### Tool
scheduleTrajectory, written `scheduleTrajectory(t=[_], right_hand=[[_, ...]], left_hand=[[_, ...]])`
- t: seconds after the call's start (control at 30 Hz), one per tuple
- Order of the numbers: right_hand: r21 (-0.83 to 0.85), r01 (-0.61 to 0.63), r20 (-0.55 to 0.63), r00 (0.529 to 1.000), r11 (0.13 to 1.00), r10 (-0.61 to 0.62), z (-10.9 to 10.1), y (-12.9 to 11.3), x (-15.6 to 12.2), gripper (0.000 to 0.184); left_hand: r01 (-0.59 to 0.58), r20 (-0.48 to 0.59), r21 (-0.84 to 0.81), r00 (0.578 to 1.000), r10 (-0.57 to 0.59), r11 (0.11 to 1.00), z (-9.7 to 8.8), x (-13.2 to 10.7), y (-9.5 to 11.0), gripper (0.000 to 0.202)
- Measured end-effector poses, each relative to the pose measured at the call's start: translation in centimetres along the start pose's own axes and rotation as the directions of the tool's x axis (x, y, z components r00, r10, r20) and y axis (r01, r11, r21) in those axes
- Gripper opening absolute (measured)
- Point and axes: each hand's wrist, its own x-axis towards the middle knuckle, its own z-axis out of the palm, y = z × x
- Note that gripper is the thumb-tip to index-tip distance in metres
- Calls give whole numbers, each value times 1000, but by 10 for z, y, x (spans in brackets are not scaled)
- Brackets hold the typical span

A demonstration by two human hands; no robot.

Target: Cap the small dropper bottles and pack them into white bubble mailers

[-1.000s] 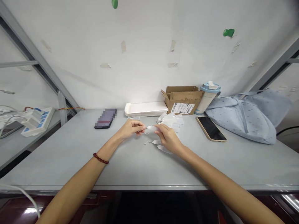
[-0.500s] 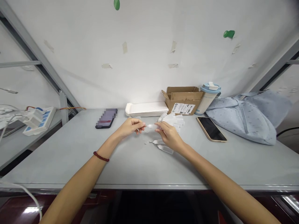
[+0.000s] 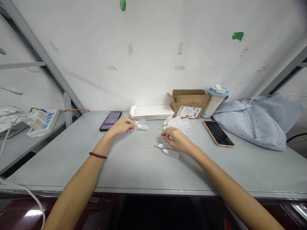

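With thumb and fingertips together, my left hand (image 3: 126, 125) grips the tip end of a small clear dropper bottle (image 3: 143, 127). That bottle lies low over the table beside another clear piece partly behind it. My right hand (image 3: 177, 139) hovers loosely curled at the near side of a pile of clear dropper bottles (image 3: 178, 123), with nothing visible in its fingers. Just below it, two dropper bottles lie on the table, the nearer dropper bottle (image 3: 170, 153) in full view and the other dropper bottle (image 3: 164, 146) partly covered by my right hand.
A stack of white boxes (image 3: 152, 111) lies along the wall next to an open cardboard box (image 3: 190, 103) and a lidded cup (image 3: 214, 101). One phone (image 3: 110, 121) is by my left hand, another phone (image 3: 218, 133) at the right near a blue cloth bag (image 3: 254, 123). A power strip (image 3: 45, 123) sits left.
My left hand has moved left with the dropper bottle, away from my right hand. My right hand has let go of that bottle and stays near the pile.
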Motion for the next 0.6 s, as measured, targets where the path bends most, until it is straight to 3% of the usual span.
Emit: scheduleTrajectory(t=[0.1,0.27,0.6], right_hand=[[16,-9,118,993,1000,7,-7,-3,-1,11],[-23,-38,185,982,999,41,-15,-4,-3,13],[-55,-107,264,957,993,118,-20,-4,-5,12]], left_hand=[[59,-2,-23,998,-60,998,-1,4,-7,19],[107,-41,-4,993,-107,994,1,13,-20,21],[73,-120,158,991,-54,985,8,25,-36,24]])
